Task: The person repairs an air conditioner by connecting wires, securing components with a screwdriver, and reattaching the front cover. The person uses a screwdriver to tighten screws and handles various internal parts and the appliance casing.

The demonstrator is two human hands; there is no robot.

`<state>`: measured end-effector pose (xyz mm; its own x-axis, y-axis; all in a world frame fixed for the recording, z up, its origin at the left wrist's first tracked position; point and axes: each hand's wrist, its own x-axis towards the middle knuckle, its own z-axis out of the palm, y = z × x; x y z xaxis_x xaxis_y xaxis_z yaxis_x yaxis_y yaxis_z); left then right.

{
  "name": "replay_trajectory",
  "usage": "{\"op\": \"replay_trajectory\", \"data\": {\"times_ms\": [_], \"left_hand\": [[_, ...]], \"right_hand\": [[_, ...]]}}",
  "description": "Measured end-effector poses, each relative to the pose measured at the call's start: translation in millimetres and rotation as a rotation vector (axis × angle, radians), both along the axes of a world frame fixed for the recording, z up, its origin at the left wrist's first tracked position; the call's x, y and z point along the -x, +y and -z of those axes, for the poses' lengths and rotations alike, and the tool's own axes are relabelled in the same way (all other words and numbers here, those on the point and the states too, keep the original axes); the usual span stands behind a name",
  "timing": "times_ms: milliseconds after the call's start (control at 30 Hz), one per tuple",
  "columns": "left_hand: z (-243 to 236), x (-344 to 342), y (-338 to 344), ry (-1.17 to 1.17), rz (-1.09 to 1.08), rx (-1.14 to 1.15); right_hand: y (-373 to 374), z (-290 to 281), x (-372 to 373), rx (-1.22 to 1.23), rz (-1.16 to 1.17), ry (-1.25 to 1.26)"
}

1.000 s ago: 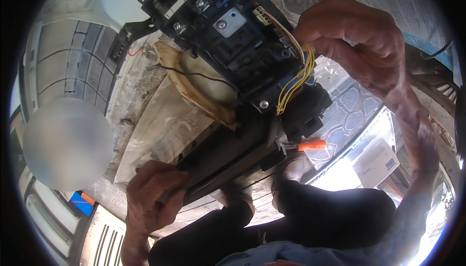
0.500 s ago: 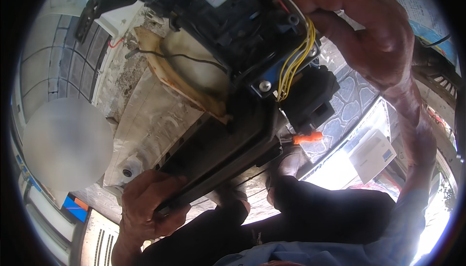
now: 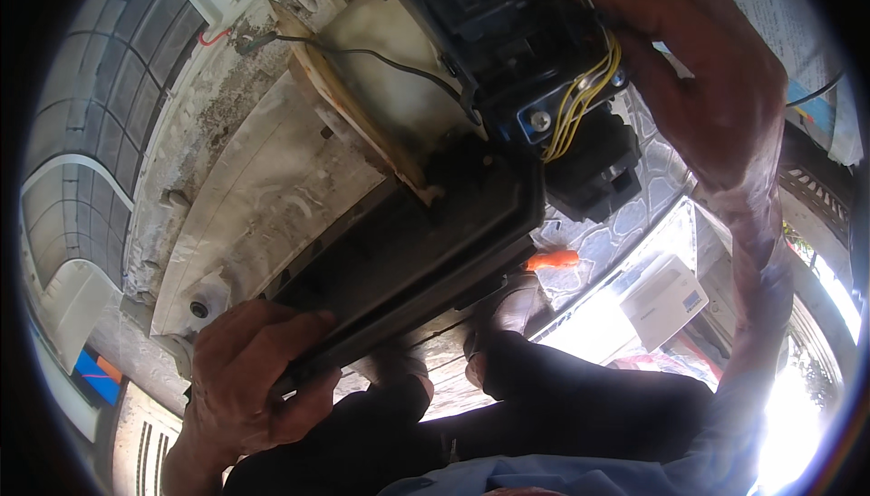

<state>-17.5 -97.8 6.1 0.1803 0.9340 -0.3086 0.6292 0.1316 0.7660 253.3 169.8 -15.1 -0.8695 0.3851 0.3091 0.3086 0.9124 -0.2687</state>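
A long black plastic trough point(image 3: 399, 260) is held at its lower-left end by the left hand point(image 3: 258, 378), with the fingers curled over the rim and the thumb set below. The trough is slanted above the dark trousers point(image 3: 562, 378), and its upper end is met by a black electrical block point(image 3: 507, 52) that is cut off by the top edge of the view. The right hand point(image 3: 702, 70) is placed at the block's right side with thumb and forefinger brought close together; whether anything is pinched there cannot be told, as the fingertips are partly lost against the dark edge.

A bundle of yellow wires point(image 3: 580, 102) is looped across the block's lower corner, beside a bright screw point(image 3: 541, 122), and access to that corner is partly obstructed by it. Just below, a black box-shaped part point(image 3: 598, 170) is seen. An orange handle point(image 3: 555, 260) is partly covered by the trough's edge.

On the left, a yellowed rim point(image 3: 349, 114) is crossed by a dark cable point(image 3: 381, 58), and a stained pale panel point(image 3: 263, 197) is partly covered by the trough. A thin red wire point(image 3: 215, 39) is seen farther up. On the right, stone-patterned paving point(image 3: 657, 190) is partly hidden by the box-shaped part, and a white carton point(image 3: 664, 301) is placed near the right forearm.
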Motion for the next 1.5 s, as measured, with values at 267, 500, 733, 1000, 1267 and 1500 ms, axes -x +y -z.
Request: {"op": "replay_trajectory", "data": {"times_ms": [267,500,733,1000,1267,1500], "left_hand": [[0.9,1.7,0.8,-0.028,0.024,0.012],[5.9,5.8,2.3,-0.053,0.054,-0.003],[8.1,6.4,2.8,-0.086,0.069,0.015],[9.6,9.0,0.7,-0.112,0.098,-0.020],[7.6,11.5,24.2,-0.229,0.048,0.102],[10.2,16.3,18.7,-0.230,0.095,0.070]], "right_hand": [[3.8,-10.5,-4.5,0.105,-0.014,-0.165],[18.8,-12.3,-4.8,0.301,-0.053,-0.143],[27.3,8.0,-13.0,0.526,-0.122,0.026],[23.2,8.0,-6.1,0.169,-0.192,0.058],[17.0,3.2,-6.6,0.197,-0.090,-0.005],[0.8,-20.4,5.9,0.392,0.136,-0.179]]}}
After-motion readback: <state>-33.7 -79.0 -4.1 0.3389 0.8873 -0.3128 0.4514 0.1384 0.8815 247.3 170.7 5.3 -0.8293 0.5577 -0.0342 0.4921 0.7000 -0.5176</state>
